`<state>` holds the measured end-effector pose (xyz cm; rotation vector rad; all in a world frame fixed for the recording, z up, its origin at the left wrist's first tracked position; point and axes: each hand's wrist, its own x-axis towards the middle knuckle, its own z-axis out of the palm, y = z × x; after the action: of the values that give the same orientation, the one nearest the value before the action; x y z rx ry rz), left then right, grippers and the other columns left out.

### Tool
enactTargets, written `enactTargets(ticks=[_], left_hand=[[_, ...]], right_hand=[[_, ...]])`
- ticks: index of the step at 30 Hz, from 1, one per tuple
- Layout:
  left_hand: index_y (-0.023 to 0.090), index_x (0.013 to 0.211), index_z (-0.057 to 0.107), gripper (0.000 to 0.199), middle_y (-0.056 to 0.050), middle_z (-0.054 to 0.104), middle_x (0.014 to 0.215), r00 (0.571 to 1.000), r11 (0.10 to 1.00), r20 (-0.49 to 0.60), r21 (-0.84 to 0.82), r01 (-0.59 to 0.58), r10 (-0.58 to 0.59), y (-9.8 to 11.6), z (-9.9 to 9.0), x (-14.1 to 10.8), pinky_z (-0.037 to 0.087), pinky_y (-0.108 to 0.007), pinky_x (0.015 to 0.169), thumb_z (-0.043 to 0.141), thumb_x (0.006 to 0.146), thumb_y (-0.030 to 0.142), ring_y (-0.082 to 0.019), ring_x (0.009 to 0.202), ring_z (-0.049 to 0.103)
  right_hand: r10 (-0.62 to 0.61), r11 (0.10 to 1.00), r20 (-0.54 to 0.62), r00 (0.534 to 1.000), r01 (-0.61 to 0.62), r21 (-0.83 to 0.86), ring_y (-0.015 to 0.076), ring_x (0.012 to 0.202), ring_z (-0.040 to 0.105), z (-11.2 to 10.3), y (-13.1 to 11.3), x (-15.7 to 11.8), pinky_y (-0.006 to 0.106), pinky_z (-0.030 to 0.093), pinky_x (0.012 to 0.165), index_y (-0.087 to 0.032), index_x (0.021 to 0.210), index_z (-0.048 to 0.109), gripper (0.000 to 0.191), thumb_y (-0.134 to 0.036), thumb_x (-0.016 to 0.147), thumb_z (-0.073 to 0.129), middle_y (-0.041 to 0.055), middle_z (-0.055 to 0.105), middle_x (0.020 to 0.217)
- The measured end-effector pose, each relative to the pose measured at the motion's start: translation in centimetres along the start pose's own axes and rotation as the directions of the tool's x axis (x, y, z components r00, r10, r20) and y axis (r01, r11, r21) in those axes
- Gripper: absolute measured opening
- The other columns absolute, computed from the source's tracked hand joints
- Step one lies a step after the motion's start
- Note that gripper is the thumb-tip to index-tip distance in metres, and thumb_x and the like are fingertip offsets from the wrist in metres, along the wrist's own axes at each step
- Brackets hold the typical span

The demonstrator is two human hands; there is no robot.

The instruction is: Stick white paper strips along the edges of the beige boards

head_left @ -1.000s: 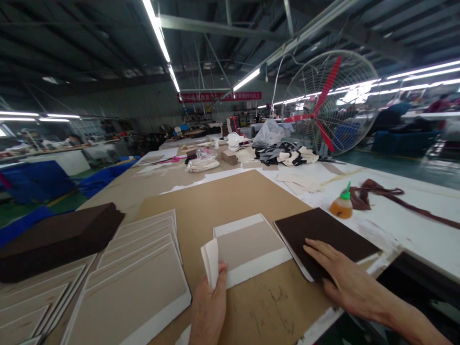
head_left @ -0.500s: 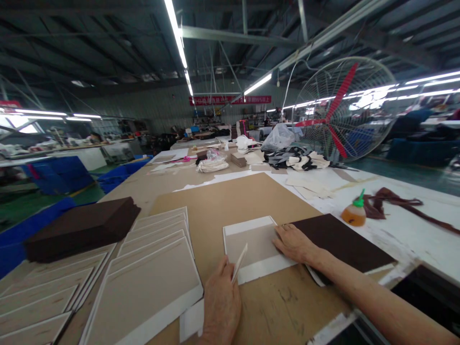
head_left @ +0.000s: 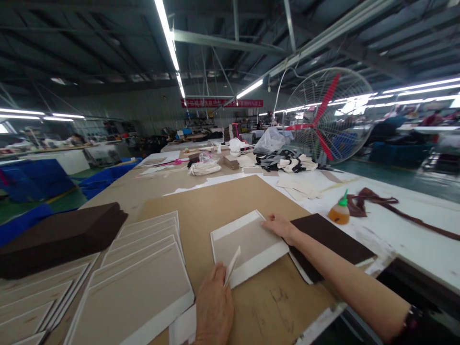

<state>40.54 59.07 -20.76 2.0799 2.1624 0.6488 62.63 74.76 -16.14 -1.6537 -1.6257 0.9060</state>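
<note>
A beige panel (head_left: 240, 242), its wide white bands running along the 12 and 6 o'clock edges, is lying on a brown sheet (head_left: 230, 197) over the worktop (head_left: 388, 235). At 7 o'clock, the left grip (head_left: 215, 299) is pinching a thin pale strip (head_left: 232, 266). Near the 1 o'clock corner, the right grip (head_left: 282, 229) is curling; whether it is grasping cannot be told. Unlike a second ago, it is no longer resting on the dark brown panel (head_left: 336, 235) at 3 o'clock. At 2 o'clock, a green-tipped bottle (head_left: 339, 215) is holding amber liquid.

A large red-bladed fan (head_left: 315, 126) stands right of a clear plastic bag (head_left: 270, 140), a red banner (head_left: 247, 103) beyond.
</note>
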Motion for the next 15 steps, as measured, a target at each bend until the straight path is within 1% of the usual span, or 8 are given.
enactTargets(ticks=[2,4,6,8,10,12,13,15], left_hand=[[0.005,0.123,0.054,0.045,-0.015,0.054,0.129,0.999,0.999,-0.041,-0.039,-0.026,0.024,-0.4,0.3,0.2,0.033,-0.036,0.109,0.029,0.086,0.012,-0.023,0.121,0.05],[0.007,0.12,0.056,0.043,-0.015,0.057,0.126,0.994,0.993,-0.102,-0.107,-0.054,0.043,-0.7,0.5,0.4,0.033,-0.038,0.108,0.03,0.087,0.018,-0.024,0.118,0.051],[0.009,0.116,0.059,0.042,-0.014,0.058,0.122,0.984,0.98,-0.171,-0.183,-0.073,0.041,-0.7,0.3,0.4,0.034,-0.041,0.106,0.032,0.088,0.026,-0.027,0.115,0.052],[0.013,0.114,0.06,0.042,-0.013,0.06,0.119,0.98,0.956,-0.197,-0.291,-0.048,-0.011,-0.2,-0.3,0.3,0.035,-0.042,0.103,0.033,0.089,0.034,-0.028,0.113,0.052],[0.015,0.11,0.061,0.046,-0.012,0.064,0.109,0.978,0.89,-0.136,-0.449,0.081,-0.158,0.8,-1.0,0.0,0.039,-0.041,0.096,0.033,0.09,0.045,-0.029,0.106,0.056],[0.016,0.105,0.063,0.053,-0.01,0.068,0.09,0.958,0.784,0.018,-0.569,0.246,-0.287,1.8,-1.7,-0.4,0.042,-0.04,0.085,0.036,0.087,0.058,-0.03,0.09,0.061],[0.016,0.1,0.064,0.056,-0.008,0.067,0.081,0.946,0.74,0.085,-0.603,0.299,-0.312,2.3,-2.0,-0.4,0.042,-0.039,0.079,0.038,0.085,0.063,-0.029,0.081,0.062],[0.018,0.082,0.063,0.056,-0.004,0.06,0.065,0.945,0.695,0.165,-0.643,0.321,-0.283,3.1,-2.4,-0.5,0.04,-0.034,0.067,0.04,0.082,0.069,-0.024,0.064,0.057]], right_hand=[[0.002,0.99,-0.022,1.0,0.001,0.139,0.0176,0.09,0.059,0.2,-0.3,0.2,0.032,0.05,0.074,-0.013,0.115,0.047,0.047,-0.032,0.075,0.063,0.0117,0.058,0.111],[-0.02,0.963,-0.027,0.999,0.027,0.269,0.0147,0.083,0.06,-0.4,-0.6,0.5,0.029,0.051,0.071,-0.015,0.112,0.049,0.043,-0.025,0.073,0.064,0.0076,0.06,0.106],[-0.045,0.924,-0.043,0.998,0.058,0.379,0.0128,0.077,0.06,-2.5,-0.3,0.6,0.027,0.051,0.069,-0.018,0.108,0.052,0.039,-0.023,0.071,0.064,0.0038,0.062,0.099],[-0.042,0.884,-0.079,0.996,0.074,0.462,0.0119,0.073,0.061,-5.9,0.8,0.3,0.027,0.051,0.069,-0.02,0.108,0.052,0.041,-0.025,0.07,0.065,0.0015,0.064,0.095],[0.008,0.857,-0.102,0.995,0.046,0.513,0.0129,0.071,0.062,-10.0,3.0,-0.4,0.028,0.052,0.068,-0.019,0.109,0.051,0.046,-0.027,0.067,0.068,0.0024,0.065,0.092],[0.075,0.843,-0.042,0.996,-0.04,0.536,0.0175,0.069,0.064,-13.9,5.7,-1.5,0.033,0.054,0.066,-0.017,0.11,0.052,0.051,-0.03,0.064,0.07,0.0065,0.067,0.091],[0.107,0.839,-0.011,0.994,-0.085,0.538,0.0194,0.069,0.065,-15.6,7.2,-2.1,0.035,0.054,0.066,-0.015,0.109,0.054,0.052,-0.029,0.062,0.072,0.0086,0.068,0.09],[0.165,0.834,0.035,0.986,-0.159,0.529,0.0221,0.072,0.067,-18.0,9.9,-3.2,0.037,0.055,0.069,-0.015,0.11,0.054,0.056,-0.028,0.06,0.073,0.0107,0.069,0.089]])
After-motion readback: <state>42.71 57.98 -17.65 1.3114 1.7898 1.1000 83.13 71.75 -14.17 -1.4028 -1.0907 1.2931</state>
